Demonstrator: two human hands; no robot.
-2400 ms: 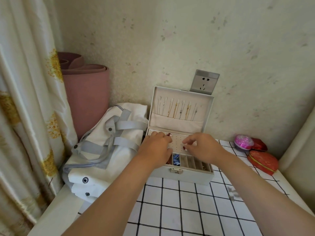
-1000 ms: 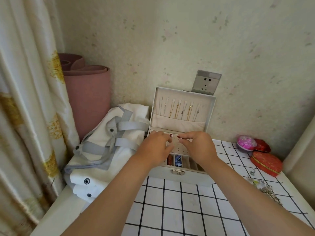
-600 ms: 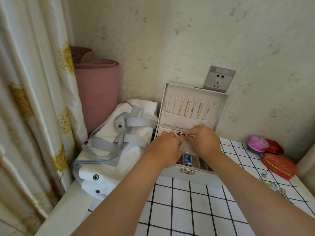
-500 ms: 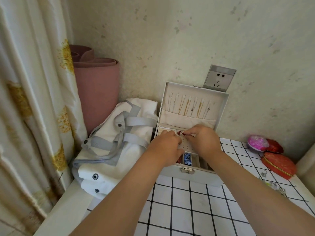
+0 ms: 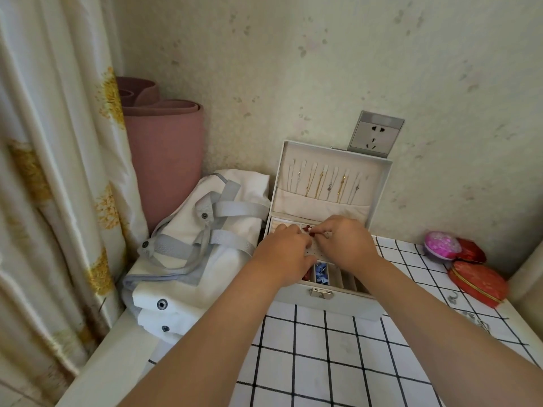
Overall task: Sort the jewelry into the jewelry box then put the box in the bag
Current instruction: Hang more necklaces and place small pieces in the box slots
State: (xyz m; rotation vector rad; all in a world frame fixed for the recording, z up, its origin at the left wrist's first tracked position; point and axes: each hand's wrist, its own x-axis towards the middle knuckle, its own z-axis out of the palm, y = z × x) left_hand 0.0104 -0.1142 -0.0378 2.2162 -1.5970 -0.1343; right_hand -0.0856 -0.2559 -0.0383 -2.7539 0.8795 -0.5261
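A white jewelry box [image 5: 332, 304] stands open against the wall, with several necklaces [image 5: 323, 183] hanging in its raised lid. Both hands hover over the perforated earring panel in its tray. My right hand [image 5: 343, 245] pinches a small red earring [image 5: 307, 229] at the panel's back edge. My left hand [image 5: 283, 254] is curled beside it, fingertips touching the same spot; what it holds is hidden. Blue pieces [image 5: 321, 273] lie in a front compartment. The white bag [image 5: 188, 259] with grey straps lies left of the box.
A rolled pink mat [image 5: 164, 160] stands in the corner behind the bag, next to a curtain [image 5: 53, 171]. Red and pink pouches [image 5: 470, 268] sit at the right on the checked tabletop [image 5: 323, 362], with small loose jewelry [image 5: 473, 315] near them. A wall socket [image 5: 374, 135] is above the box.
Both hands have moved from the middle of the earring panel to its back edge and closed together. The view has shifted left and down.
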